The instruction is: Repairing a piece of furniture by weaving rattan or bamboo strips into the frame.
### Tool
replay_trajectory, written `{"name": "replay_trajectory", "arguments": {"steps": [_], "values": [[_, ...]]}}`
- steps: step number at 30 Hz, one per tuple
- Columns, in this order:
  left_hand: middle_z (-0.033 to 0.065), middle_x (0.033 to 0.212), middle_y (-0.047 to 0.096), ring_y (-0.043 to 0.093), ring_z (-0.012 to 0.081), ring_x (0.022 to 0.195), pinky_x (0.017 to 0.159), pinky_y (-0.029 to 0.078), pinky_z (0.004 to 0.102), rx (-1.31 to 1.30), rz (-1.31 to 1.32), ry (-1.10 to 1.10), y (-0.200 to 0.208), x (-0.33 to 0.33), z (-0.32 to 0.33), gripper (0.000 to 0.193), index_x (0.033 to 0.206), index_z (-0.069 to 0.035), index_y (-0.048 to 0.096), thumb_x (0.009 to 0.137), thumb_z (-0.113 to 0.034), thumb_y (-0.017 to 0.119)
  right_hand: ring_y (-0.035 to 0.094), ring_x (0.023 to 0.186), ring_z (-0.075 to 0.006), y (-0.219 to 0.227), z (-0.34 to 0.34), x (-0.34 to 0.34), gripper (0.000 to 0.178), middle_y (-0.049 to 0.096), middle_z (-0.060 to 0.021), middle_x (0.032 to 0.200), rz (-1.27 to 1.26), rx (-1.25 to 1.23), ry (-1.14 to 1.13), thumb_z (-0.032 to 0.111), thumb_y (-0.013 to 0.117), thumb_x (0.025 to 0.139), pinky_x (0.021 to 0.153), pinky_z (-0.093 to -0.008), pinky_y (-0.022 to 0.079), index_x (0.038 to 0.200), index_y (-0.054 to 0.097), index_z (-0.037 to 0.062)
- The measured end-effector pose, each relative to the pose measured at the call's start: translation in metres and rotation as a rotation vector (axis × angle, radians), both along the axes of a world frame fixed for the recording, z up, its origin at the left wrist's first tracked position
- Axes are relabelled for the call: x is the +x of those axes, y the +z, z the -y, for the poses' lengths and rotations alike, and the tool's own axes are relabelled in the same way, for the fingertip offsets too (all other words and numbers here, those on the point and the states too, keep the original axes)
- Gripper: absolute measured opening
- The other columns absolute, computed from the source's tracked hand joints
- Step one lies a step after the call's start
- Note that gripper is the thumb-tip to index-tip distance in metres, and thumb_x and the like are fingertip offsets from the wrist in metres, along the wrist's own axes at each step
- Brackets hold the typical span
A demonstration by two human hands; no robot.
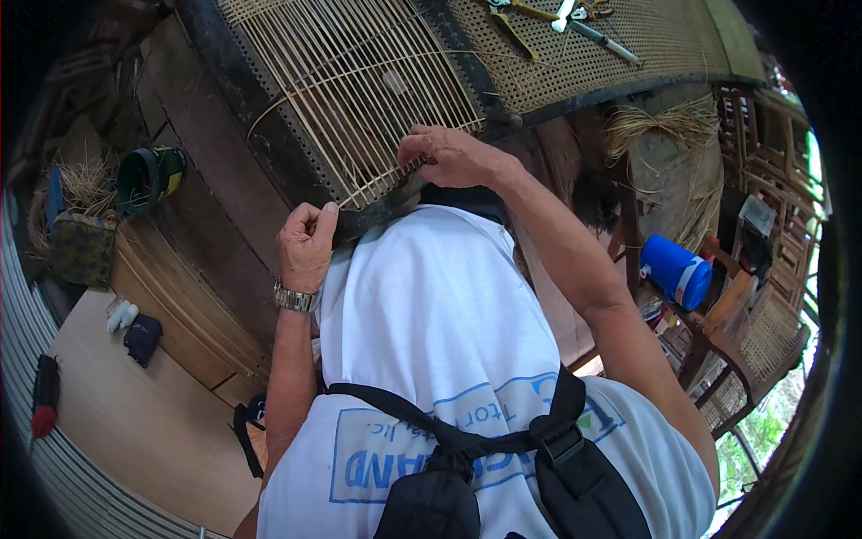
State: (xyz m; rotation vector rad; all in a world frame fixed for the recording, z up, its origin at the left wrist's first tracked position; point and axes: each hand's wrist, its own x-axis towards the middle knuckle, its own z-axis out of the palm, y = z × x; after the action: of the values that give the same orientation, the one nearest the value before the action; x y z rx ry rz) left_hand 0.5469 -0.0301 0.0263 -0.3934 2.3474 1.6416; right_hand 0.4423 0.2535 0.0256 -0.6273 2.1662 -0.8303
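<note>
A dark wooden frame [269,144] with holes along its edges lies before me, strung with many pale cane strands [359,81] running lengthwise and a few crosswise near its close end. My left hand [305,247], a metal watch on its wrist, is closed at the frame's near left corner. Its thumb and forefinger pinch the end of a cane strand [353,197] that crosses the near edge. My right hand [453,155] rests over the near right part of the frame, fingers curled down at the strands. What lies between those fingers is hidden.
A finished woven cane panel [575,63] at the far right bears pliers [512,36] and other hand tools. Right of me are a blue jug [675,271], cane bundles [664,126] and a cane chair [754,359]. Leftward stand a dark green bucket [139,180] and a pale board [153,413].
</note>
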Motion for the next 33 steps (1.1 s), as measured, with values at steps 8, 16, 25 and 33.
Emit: {"name": "replay_trajectory", "arguments": {"steps": [8,16,25,33], "values": [[-0.0056,0.064,0.041,0.036,0.0047,0.063,0.054,0.031,0.0261,0.071,-0.059,-0.015,-0.005,0.005,0.005,0.037,0.071,-0.005,0.052,0.098,-0.022,0.069,0.06,0.112,-0.0344,-0.027,-0.031,0.04,0.04,0.057,-0.0166,0.121,-0.35,0.036,-0.555,0.006,0.062,0.089,0.096,-0.0404,0.05,0.128,0.058,0.0041],[-0.0099,0.068,0.04,0.032,0.0027,0.065,0.056,0.027,0.0237,0.192,-0.031,0.012,-0.005,0.003,0.007,0.034,0.071,-0.007,0.051,0.099,-0.017,0.068,0.062,0.101,-0.0387,-0.051,-0.045,0.055,0.051,0.047,-0.0148,0.135,-0.53,0.496,-0.429,0.005,0.061,0.086,0.085,-0.0484,0.055,0.135,0.047,0.0048],[-0.0084,0.067,0.042,0.035,0.0032,0.065,0.056,0.029,0.025,0.183,-0.032,0.0,-0.007,0.004,0.009,0.035,0.072,-0.006,0.053,0.099,-0.021,0.068,0.061,0.098,-0.0389,-0.05,-0.047,0.049,0.04,0.048,-0.0166,0.123,-0.495,0.53,-0.382,0.002,0.06,0.081,0.084,-0.0487,0.054,0.12,0.05,0.0027],[-0.0024,0.065,0.051,0.044,0.0069,0.065,0.057,0.037,0.0287,-0.006,-0.011,-0.036,0.005,0.017,0.006,0.036,0.077,-0.002,0.061,0.099,-0.03,0.068,0.056,0.113,-0.0369,-0.05,-0.022,0.065,0.048,0.052,-0.0153,0.126,-0.665,0.316,-0.424,0.004,0.059,0.082,0.096,-0.0485,0.047,0.13,0.051,0.0049]]}}
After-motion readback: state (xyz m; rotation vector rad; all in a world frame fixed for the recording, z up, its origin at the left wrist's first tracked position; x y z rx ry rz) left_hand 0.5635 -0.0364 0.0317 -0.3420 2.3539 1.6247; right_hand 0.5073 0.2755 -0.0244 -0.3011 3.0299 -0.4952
